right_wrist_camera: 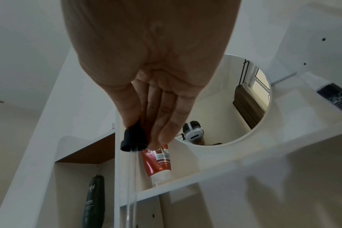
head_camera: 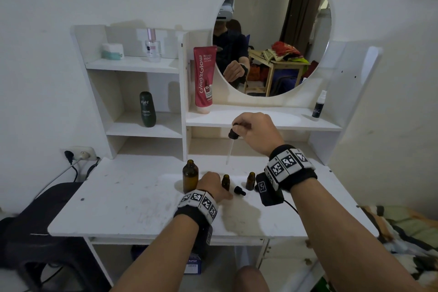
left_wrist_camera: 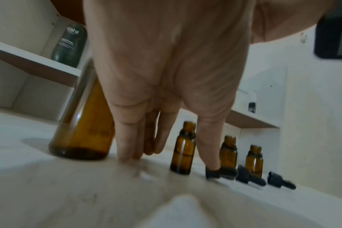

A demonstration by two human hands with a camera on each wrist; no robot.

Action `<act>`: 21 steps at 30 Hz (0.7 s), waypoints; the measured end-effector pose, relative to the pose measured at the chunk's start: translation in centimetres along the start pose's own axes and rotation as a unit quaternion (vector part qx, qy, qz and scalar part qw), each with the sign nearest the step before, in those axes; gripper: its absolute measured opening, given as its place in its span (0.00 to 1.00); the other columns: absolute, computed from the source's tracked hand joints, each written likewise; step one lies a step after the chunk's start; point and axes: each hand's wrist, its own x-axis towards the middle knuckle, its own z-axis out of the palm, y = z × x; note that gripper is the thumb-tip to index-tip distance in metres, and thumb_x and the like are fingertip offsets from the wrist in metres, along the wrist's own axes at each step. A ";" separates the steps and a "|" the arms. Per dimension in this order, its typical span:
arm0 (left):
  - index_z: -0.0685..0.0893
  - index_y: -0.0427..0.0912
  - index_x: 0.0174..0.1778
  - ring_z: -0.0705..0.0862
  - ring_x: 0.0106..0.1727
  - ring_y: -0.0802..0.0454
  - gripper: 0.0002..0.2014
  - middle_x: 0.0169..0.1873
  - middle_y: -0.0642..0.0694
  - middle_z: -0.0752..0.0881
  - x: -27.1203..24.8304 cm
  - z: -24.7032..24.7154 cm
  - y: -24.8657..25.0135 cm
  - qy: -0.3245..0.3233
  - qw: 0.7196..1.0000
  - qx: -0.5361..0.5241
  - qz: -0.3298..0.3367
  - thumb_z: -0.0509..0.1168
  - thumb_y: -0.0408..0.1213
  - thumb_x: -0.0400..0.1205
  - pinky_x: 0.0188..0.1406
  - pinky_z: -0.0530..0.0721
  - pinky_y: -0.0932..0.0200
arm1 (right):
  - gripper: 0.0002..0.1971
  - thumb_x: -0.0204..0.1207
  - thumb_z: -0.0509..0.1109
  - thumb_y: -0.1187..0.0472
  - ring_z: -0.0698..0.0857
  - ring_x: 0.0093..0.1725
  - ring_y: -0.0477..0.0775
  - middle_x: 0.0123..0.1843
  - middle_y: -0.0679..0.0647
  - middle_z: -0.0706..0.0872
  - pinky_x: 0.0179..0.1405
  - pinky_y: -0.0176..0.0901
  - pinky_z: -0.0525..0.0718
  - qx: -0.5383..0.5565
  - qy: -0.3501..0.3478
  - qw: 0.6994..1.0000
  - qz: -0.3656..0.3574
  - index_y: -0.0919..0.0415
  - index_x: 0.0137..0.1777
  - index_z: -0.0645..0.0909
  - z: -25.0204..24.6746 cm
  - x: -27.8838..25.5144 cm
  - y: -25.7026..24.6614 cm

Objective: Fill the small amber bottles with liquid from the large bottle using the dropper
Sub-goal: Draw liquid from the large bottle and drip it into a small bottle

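Observation:
The large amber bottle (head_camera: 190, 176) (left_wrist_camera: 82, 123) stands uncapped on the white tabletop (head_camera: 132, 199). Small amber bottles (head_camera: 225, 182) (head_camera: 250, 181) stand open to its right; the left wrist view shows three (left_wrist_camera: 184, 148) (left_wrist_camera: 228, 152) (left_wrist_camera: 254, 158). Black dropper caps (head_camera: 239, 191) (left_wrist_camera: 281, 182) lie in front of them. My left hand (head_camera: 213, 186) (left_wrist_camera: 156, 148) rests with straight fingers on the table between the large bottle and the nearest small one, holding nothing. My right hand (head_camera: 239, 127) (right_wrist_camera: 146, 132) pinches the black bulb of a dropper (head_camera: 233, 134) (right_wrist_camera: 134, 138), its glass tube (head_camera: 229, 153) hanging above the bottles.
White shelves rise behind the tabletop. A red tube (head_camera: 203, 78) and a small spray bottle (head_camera: 317, 106) stand on the ledge under the round mirror (head_camera: 272, 31). A dark green bottle (head_camera: 147, 109) sits in the left cubby. A black chair (head_camera: 42, 220) is at the left.

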 end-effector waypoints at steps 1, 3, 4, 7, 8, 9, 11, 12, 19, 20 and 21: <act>0.81 0.40 0.45 0.84 0.48 0.48 0.17 0.42 0.46 0.83 -0.3 -0.5 -0.3 -0.008 1.000 0.002 0.005 0.76 0.49 0.73 0.44 0.77 0.60 | 0.05 0.76 0.70 0.62 0.88 0.48 0.51 0.43 0.51 0.92 0.54 0.50 0.85 0.007 -0.001 1.000 -0.001 0.57 0.47 0.88 0.1 0.3 -0.1; 0.81 0.41 0.36 0.82 0.42 0.50 0.16 0.36 0.48 0.82 -1.1 -1.5 -1.2 -0.041 0.999 0.003 0.020 0.74 0.50 0.74 0.45 0.77 0.60 | 0.05 0.76 0.70 0.61 0.88 0.47 0.51 0.43 0.50 0.92 0.53 0.50 0.85 0.020 -0.001 1.000 -0.007 0.56 0.47 0.88 0.4 0.9 -0.8; 0.83 0.40 0.37 0.83 0.42 0.50 0.16 0.36 0.48 0.84 -1.5 -2.2 -1.8 -0.066 0.998 0.001 0.023 0.73 0.51 0.75 0.47 0.80 0.59 | 0.05 0.76 0.71 0.61 0.88 0.47 0.51 0.43 0.50 0.92 0.53 0.49 0.85 0.025 0.002 1.000 -0.014 0.56 0.48 0.88 0.6 1.1 -1.4; 0.89 0.40 0.47 0.88 0.46 0.49 0.20 0.42 0.48 0.89 -2.6 -4.4 -4.6 -0.141 0.990 0.013 -0.006 0.73 0.55 0.75 0.55 0.86 0.51 | 0.06 0.76 0.71 0.63 0.86 0.46 0.49 0.44 0.50 0.89 0.49 0.40 0.81 0.024 0.011 0.999 -0.045 0.59 0.50 0.88 1.3 2.0 -3.5; 0.88 0.41 0.46 0.89 0.47 0.49 0.19 0.41 0.48 0.90 -2.7 -5.1 -5.8 -0.146 0.989 0.016 -0.021 0.73 0.55 0.74 0.55 0.87 0.51 | 0.07 0.76 0.71 0.63 0.84 0.46 0.49 0.44 0.51 0.88 0.49 0.39 0.79 0.017 0.012 0.998 -0.053 0.60 0.51 0.88 1.6 2.3 -4.2; 0.87 0.41 0.43 0.89 0.46 0.48 0.17 0.39 0.48 0.89 -2.7 -5.8 -6.9 -0.132 0.990 0.018 -0.036 0.74 0.54 0.74 0.54 0.87 0.52 | 0.07 0.76 0.71 0.63 0.84 0.46 0.49 0.44 0.52 0.88 0.49 0.39 0.79 0.013 0.011 0.998 -0.059 0.60 0.51 0.88 2.0 2.6 -4.9; 0.82 0.42 0.40 0.86 0.45 0.48 0.20 0.38 0.48 0.86 -2.7 -6.8 -8.7 -0.057 0.995 0.043 -0.064 0.76 0.55 0.71 0.49 0.84 0.55 | 0.07 0.76 0.71 0.62 0.84 0.47 0.51 0.46 0.53 0.89 0.51 0.42 0.81 0.010 0.001 0.998 -0.066 0.60 0.52 0.88 3.0 3.1 -5.8; 0.80 0.42 0.44 0.84 0.48 0.48 0.23 0.42 0.48 0.85 -2.6 -6.9 -9.4 -0.024 0.996 0.048 -0.068 0.76 0.57 0.69 0.49 0.82 0.56 | 0.08 0.76 0.72 0.62 0.85 0.48 0.51 0.47 0.54 0.89 0.51 0.42 0.82 0.007 -0.004 0.998 -0.068 0.60 0.52 0.88 3.5 3.2 -6.1; 0.81 0.46 0.68 0.81 0.66 0.49 0.29 0.63 0.49 0.84 -0.5 -6.0 -9.9 0.042 0.989 -0.137 0.039 0.78 0.44 0.71 0.69 0.77 0.53 | 0.07 0.76 0.71 0.63 0.85 0.48 0.53 0.46 0.55 0.89 0.52 0.43 0.83 -0.008 -0.025 0.997 -0.072 0.60 0.51 0.88 5.1 3.6 -6.9; 0.82 0.45 0.67 0.82 0.65 0.47 0.26 0.62 0.47 0.85 -0.1 -6.1 -9.7 0.047 0.989 -0.134 0.042 0.77 0.43 0.72 0.67 0.78 0.53 | 0.07 0.76 0.70 0.63 0.86 0.48 0.53 0.46 0.55 0.89 0.52 0.45 0.84 -0.011 -0.027 0.997 -0.075 0.60 0.50 0.88 5.2 3.5 -6.9; 0.83 0.45 0.66 0.83 0.63 0.46 0.25 0.61 0.46 0.85 0.3 -6.2 -9.6 0.047 0.990 -0.126 0.040 0.76 0.43 0.73 0.66 0.79 0.53 | 0.07 0.76 0.70 0.64 0.86 0.48 0.53 0.45 0.55 0.90 0.52 0.45 0.84 -0.013 -0.027 0.997 -0.076 0.60 0.50 0.88 5.2 3.5 -6.9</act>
